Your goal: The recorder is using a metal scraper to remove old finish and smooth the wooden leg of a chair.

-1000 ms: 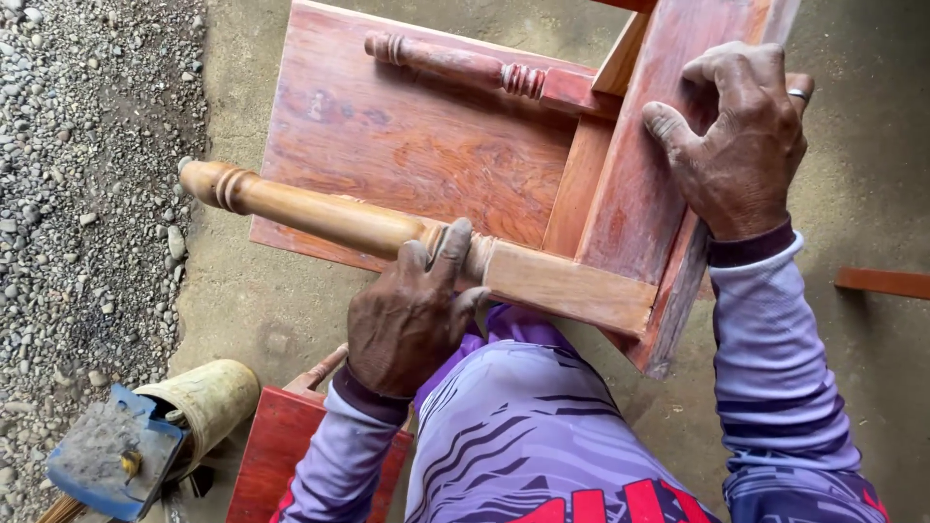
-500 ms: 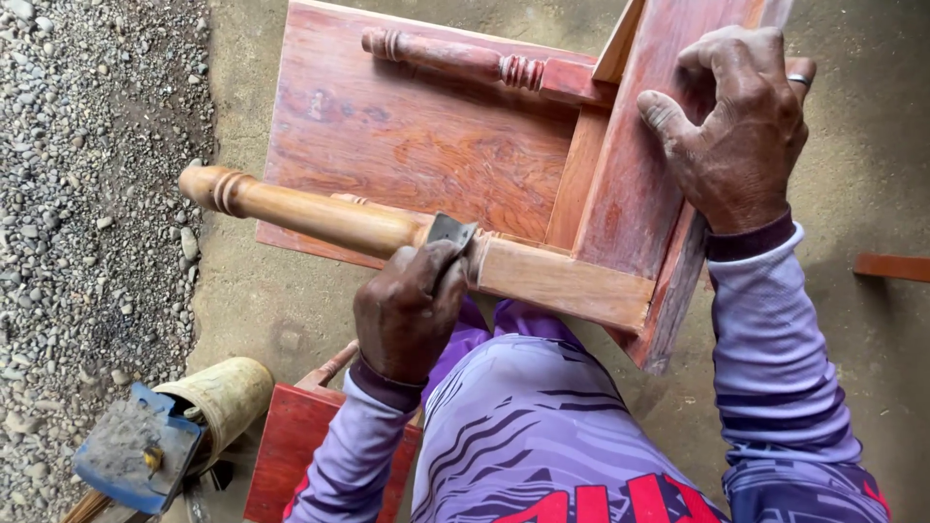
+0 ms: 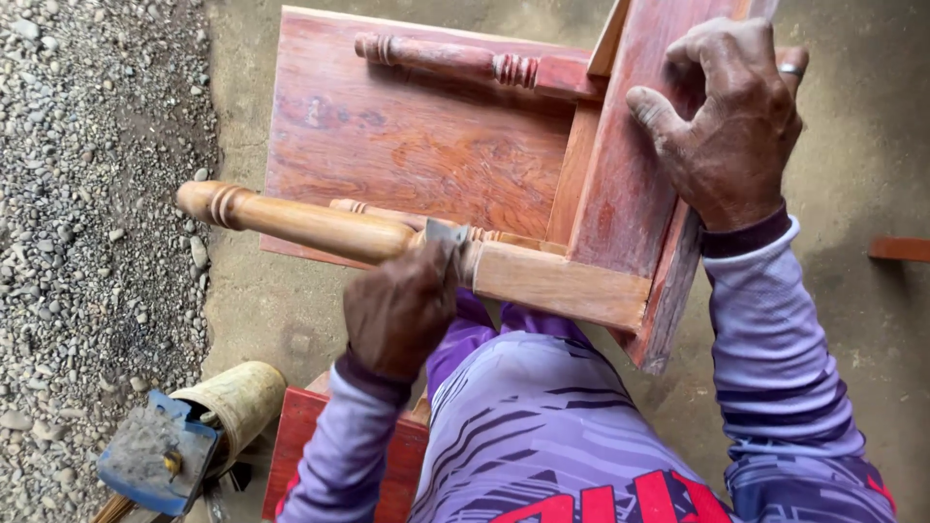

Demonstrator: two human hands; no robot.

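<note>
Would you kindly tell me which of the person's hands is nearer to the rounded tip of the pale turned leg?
The left. The left hand grips a small metal blade against the pale turned leg, partway along from its tip. The right hand rests far off on the reddish side board.

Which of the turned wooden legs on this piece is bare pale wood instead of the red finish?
The near leg under the left hand, which holds a small metal blade against it. The far leg is reddish.

Left hand [image 3: 400,312] fisted; right hand [image 3: 728,121] splayed
</note>
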